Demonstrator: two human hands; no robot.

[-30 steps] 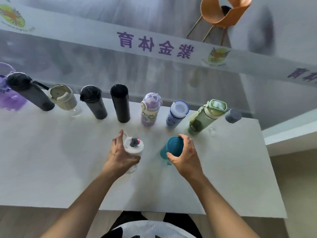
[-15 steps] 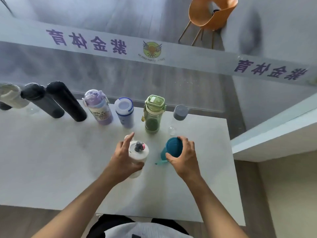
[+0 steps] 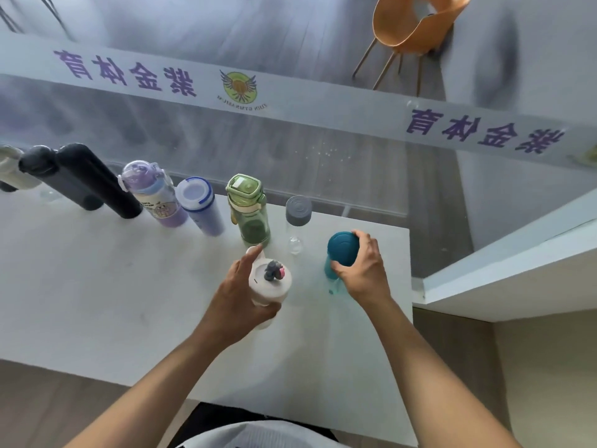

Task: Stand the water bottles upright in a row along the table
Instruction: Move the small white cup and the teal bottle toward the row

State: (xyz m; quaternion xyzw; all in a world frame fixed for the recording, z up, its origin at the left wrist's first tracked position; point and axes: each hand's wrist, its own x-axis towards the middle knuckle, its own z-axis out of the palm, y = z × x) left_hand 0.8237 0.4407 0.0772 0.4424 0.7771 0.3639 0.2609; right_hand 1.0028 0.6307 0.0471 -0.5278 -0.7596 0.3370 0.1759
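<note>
Teal bottle [image 3: 341, 255] is held upright in the right hand [image 3: 365, 274], fingers wrapped over the cap rim and upper body; its base appears to be on or just above the desk [image 3: 97, 286], at the right end of the row, just right of the grey-capped clear bottle [image 3: 298, 221]. White bottle [image 3: 269, 286] with a small figure on its lid is clasped round the body by the left hand [image 3: 239, 299], in front of the green bottle [image 3: 250, 211].

Both bottles are judged rigid plastic, smooth and probably light; whether they are filled cannot be told. A hold round the upper body below the cap is judged best, since a tall narrow bottle tips easily if pushed at the top.

Compared with half a second ago, the teal bottle is seen farther right and farther back, now nearly level with the row. The white bottle is placed much as before, with the same hold. The view is also shifted, with more of the row's left end cut off.
</note>
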